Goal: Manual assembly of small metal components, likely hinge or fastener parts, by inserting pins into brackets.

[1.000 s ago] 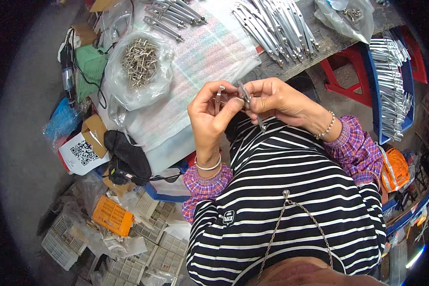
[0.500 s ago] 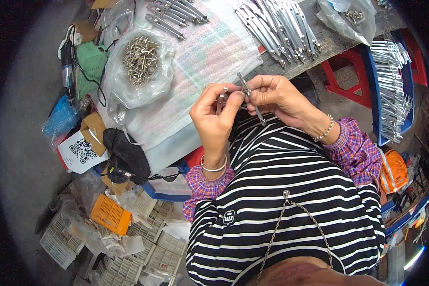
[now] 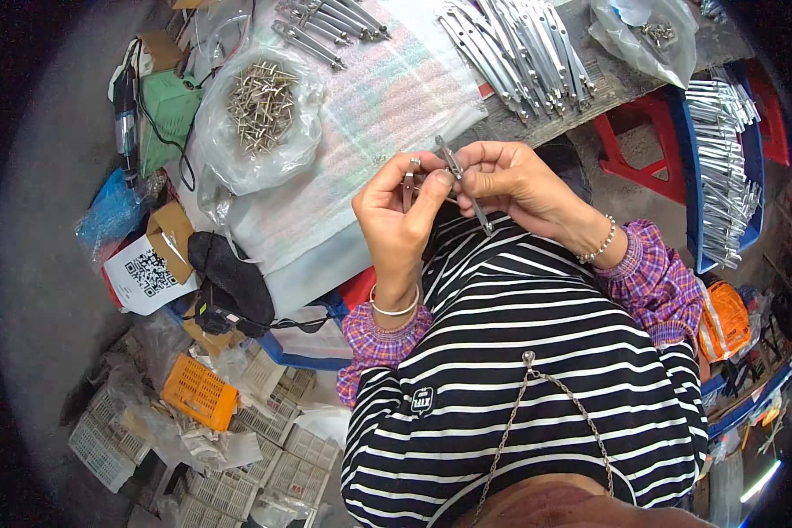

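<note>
Above my lap, my left hand (image 3: 396, 216) and my right hand (image 3: 528, 189) meet with their fingertips nearly touching. Pinched in the right one is a slim silver metal bar (image 3: 479, 214), tilted, its ends sticking out above and below the fingers. The left thumb and fingers close on a small shiny metal fitting (image 3: 409, 182), partly covered by them. Where the two parts meet, the fingertips hide the contact. Beyond my left hand, a clear plastic bag (image 3: 304, 154) on the table holds a heap of T-shaped metal pins (image 3: 262, 106).
Silver metal strips (image 3: 537, 57) lie in rows at the table's far edge, near another plastic bag (image 3: 660, 57) of small parts. A blue bin (image 3: 697, 202) of strips stands right, beside a red stool (image 3: 647, 154). At left are a power screwdriver (image 3: 126, 119) and a green box (image 3: 163, 119).
Both hands keep their grips almost in place, with only a slight shift of the fingers and the metal parts. The whole view has moved a little.
</note>
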Demonstrator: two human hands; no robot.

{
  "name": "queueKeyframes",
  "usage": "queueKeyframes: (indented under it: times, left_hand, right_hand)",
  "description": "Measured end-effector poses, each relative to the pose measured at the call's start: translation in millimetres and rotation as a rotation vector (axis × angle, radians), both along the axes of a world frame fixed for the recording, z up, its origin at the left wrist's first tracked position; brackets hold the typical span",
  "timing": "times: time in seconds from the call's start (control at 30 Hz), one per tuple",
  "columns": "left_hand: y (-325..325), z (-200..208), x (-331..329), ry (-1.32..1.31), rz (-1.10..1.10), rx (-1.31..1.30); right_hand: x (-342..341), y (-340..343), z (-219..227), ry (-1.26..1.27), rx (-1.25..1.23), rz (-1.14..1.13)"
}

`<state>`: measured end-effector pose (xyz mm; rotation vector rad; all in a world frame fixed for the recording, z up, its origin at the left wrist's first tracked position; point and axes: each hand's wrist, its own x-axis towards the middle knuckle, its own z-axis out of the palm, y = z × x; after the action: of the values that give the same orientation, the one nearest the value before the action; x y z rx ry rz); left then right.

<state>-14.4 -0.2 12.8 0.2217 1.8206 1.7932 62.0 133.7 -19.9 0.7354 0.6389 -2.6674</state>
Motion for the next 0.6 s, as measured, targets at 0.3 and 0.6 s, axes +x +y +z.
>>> queueKeyframes:
  times: [0.3,0.6]
  left_hand:
    - [-2.7,-5.5,0.3,-0.017,0.001,-0.038]
    - [-2.1,-5.3,0.6,-0.012,0.008,0.021]
  right_hand:
    - [-0.1,-1.2,-4.0,0.005,-0.018,-0.037]
    - [-1.4,0.0,-1.9,0.003,-0.032,0.008]
